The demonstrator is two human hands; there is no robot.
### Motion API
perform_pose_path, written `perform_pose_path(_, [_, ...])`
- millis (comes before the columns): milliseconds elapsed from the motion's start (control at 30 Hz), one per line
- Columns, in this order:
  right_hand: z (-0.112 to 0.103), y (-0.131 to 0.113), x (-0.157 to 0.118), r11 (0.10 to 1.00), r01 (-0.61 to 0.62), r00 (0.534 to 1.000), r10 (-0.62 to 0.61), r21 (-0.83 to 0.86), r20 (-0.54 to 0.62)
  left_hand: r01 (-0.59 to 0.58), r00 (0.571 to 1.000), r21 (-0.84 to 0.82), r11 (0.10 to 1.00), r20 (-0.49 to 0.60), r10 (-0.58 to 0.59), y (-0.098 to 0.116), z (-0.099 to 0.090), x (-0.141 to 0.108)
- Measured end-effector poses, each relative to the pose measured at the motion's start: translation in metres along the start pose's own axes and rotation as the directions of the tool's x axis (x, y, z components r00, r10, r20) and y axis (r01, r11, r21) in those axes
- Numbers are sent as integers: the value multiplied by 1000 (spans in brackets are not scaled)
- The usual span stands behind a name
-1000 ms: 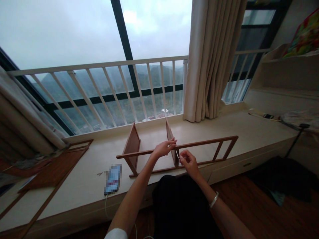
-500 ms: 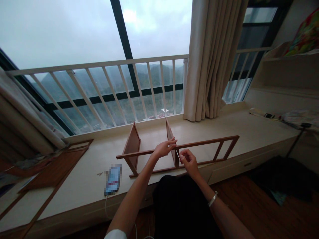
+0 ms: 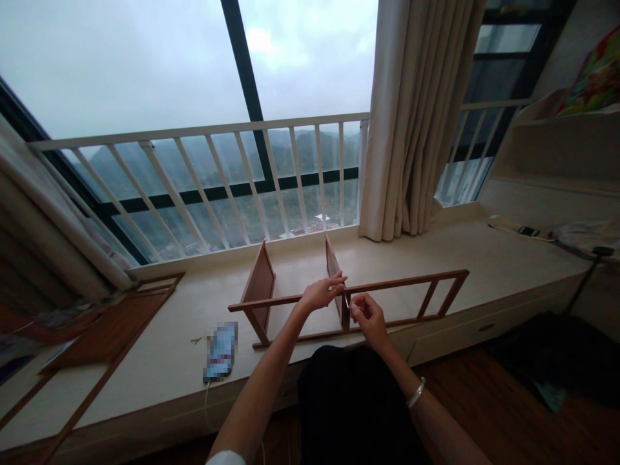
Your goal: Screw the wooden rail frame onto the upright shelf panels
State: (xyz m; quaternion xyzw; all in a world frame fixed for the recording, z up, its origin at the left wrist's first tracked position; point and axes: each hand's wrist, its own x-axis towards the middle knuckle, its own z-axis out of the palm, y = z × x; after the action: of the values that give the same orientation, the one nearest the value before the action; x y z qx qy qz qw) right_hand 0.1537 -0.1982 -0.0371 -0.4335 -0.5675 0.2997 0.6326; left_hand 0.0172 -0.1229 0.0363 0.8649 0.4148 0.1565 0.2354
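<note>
A brown wooden frame (image 3: 402, 283) lies on its side on the pale window ledge, with two upright panels, a left one (image 3: 258, 284) and a middle one (image 3: 332, 257), attached to it. My left hand (image 3: 323, 292) rests over the joint at the middle panel, its fingers stretched out along the wood. Just right of that joint, my right hand (image 3: 371, 318) is closed in a pinch. Between its fingertips is a thin light metal tool (image 3: 347, 301), touching or very near the crosspiece; its exact kind is too small to tell.
Left of the frame lie a phone (image 3: 221, 352) with a cable and small pieces (image 3: 196, 340). Another brown wooden frame with a panel (image 3: 104, 332) lies further left, near a person's arm (image 3: 58, 323). White railing (image 3: 203, 135) and a curtain (image 3: 407, 129) stand behind; a strap (image 3: 520, 228) lies right.
The camera view has shifted slightly, so everything sits a little lower and further right. Both hands stay at the same joint, with barely any movement.
</note>
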Motion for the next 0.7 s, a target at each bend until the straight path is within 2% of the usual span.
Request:
perform_pose_path(233, [1,-2,-1,1000,-8,1000,8,13,12,-25,1000,-3,1000,4,25,-1,-1,-1])
perform_pose_path(700, [2,-11,-1,991,42,999,-43,-131,2,-1,1000,0,1000,24,1,2,-2,-1])
